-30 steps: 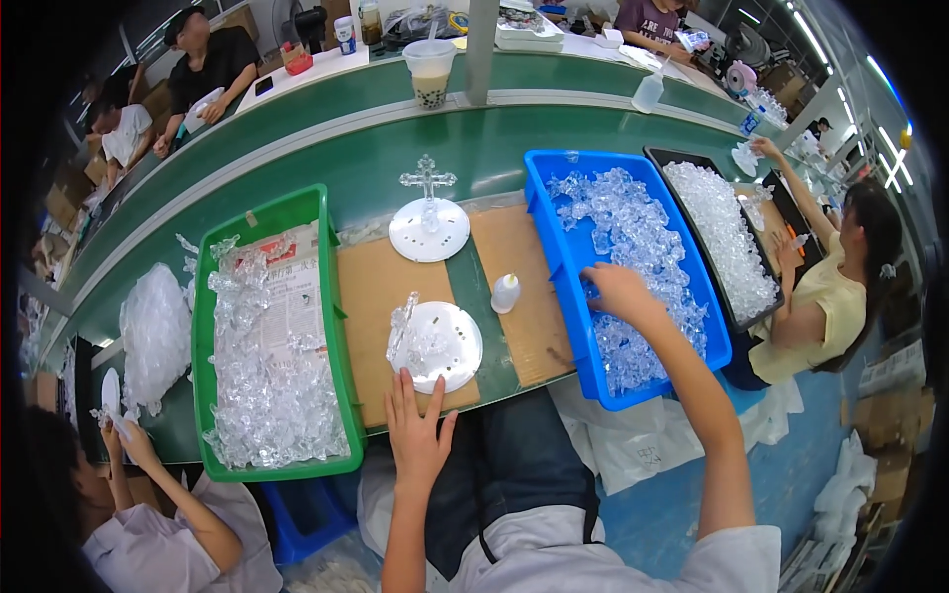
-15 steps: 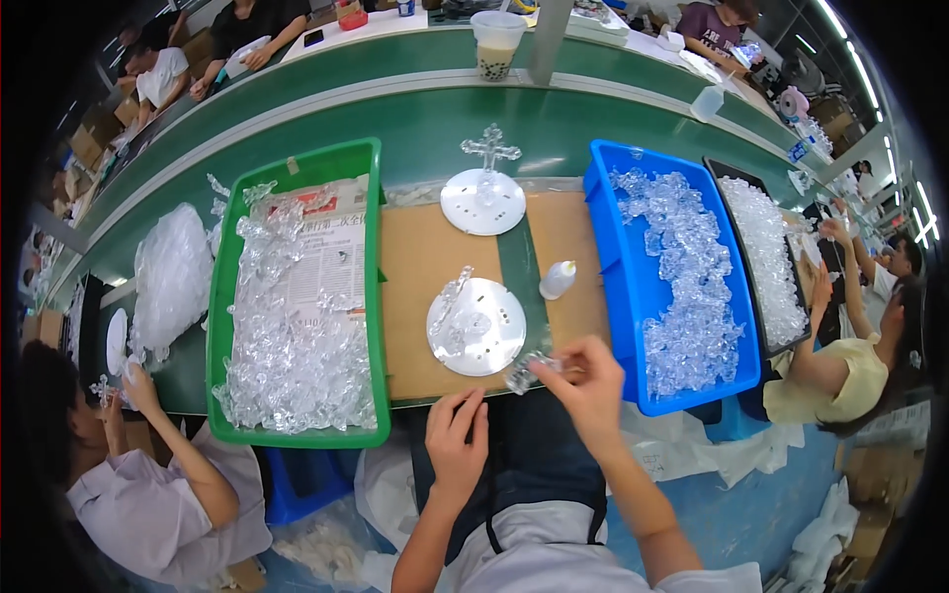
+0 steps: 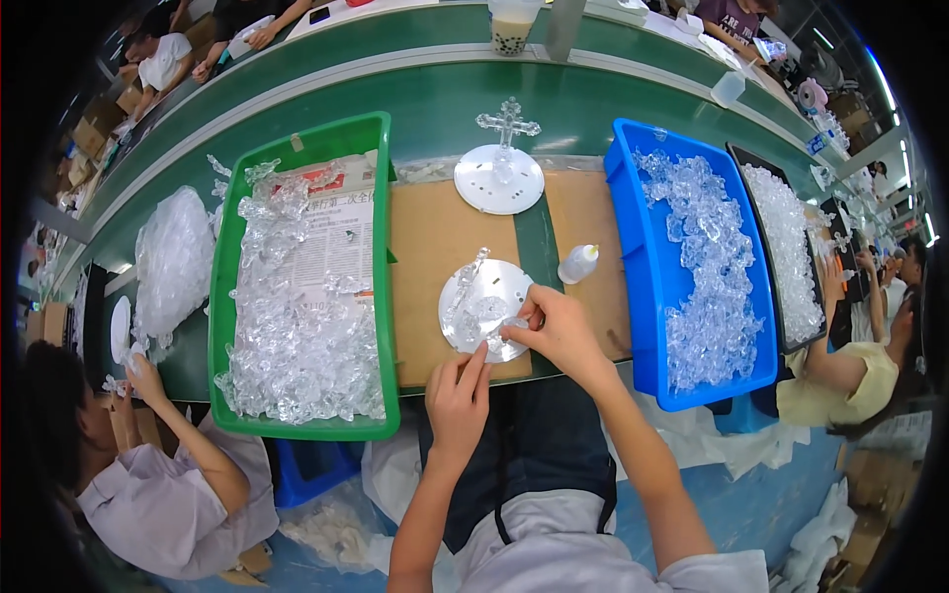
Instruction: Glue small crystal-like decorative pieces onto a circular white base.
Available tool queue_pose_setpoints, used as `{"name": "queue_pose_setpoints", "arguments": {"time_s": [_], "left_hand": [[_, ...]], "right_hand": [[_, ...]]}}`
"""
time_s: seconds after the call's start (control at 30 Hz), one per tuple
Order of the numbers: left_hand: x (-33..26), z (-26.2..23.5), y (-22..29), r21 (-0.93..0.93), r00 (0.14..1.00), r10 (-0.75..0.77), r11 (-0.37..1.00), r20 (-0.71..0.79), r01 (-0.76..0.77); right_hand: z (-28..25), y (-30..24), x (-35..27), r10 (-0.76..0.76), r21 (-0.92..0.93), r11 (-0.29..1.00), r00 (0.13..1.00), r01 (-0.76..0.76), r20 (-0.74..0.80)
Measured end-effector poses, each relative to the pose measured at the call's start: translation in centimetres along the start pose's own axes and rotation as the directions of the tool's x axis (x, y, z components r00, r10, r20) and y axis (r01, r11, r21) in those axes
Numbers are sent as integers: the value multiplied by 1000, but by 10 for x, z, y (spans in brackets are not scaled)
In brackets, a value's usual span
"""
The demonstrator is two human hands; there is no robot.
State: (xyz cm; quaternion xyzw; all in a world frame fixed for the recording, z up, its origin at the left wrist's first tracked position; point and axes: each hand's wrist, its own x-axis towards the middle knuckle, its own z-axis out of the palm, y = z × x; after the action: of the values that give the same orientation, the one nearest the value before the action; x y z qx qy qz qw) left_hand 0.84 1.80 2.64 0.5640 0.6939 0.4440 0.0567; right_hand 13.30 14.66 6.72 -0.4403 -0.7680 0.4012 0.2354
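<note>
A round silvery disc [image 3: 463, 314] lies on the brown cardboard in front of me, with a clear plastic figure [image 3: 481, 287] on it. My right hand [image 3: 561, 331] pinches a small clear plastic piece [image 3: 511, 328] over the disc's near right part. Whether that piece touches the figure, I cannot tell. My left hand [image 3: 460, 395] is at the disc's near edge, its fingers stretched forward and partly apart, with nothing visible in them. Behind, a second disc [image 3: 474, 188] carries an upright clear cross [image 3: 508, 124]. A white squeeze bottle [image 3: 579, 264] stands right of the near disc.
A green bin [image 3: 385, 247] with newspaper and clear parts stands left; a blue bin [image 3: 633, 287] of clear parts stands right. Beyond it is a black tray [image 3: 816, 341] of small clear pieces. A plastic bag [image 3: 173, 257] lies far left. Co-workers sit on both sides.
My right hand has brought the clear piece from the table's near edge up over the near disc. My left hand has moved slightly forward to the disc. The view has shifted a little.
</note>
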Motion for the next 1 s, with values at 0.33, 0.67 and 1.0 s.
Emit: {"name": "queue_pose_setpoints", "arguments": {"time_s": [0.33,0.67,1.0], "left_hand": [[10,19,-11,125,987,151,980,48,-156],[13,14,-11,208,979,156,961,131,-181],[18,10,-15,143,966,175,969,189,-203]], "right_hand": [[-2,9,-31,74,131,991,960,-39,-271],[-21,38,2,91,271,960,844,67,-528],[-12,-3,-106,178,54,984,971,-172,-157]]}}
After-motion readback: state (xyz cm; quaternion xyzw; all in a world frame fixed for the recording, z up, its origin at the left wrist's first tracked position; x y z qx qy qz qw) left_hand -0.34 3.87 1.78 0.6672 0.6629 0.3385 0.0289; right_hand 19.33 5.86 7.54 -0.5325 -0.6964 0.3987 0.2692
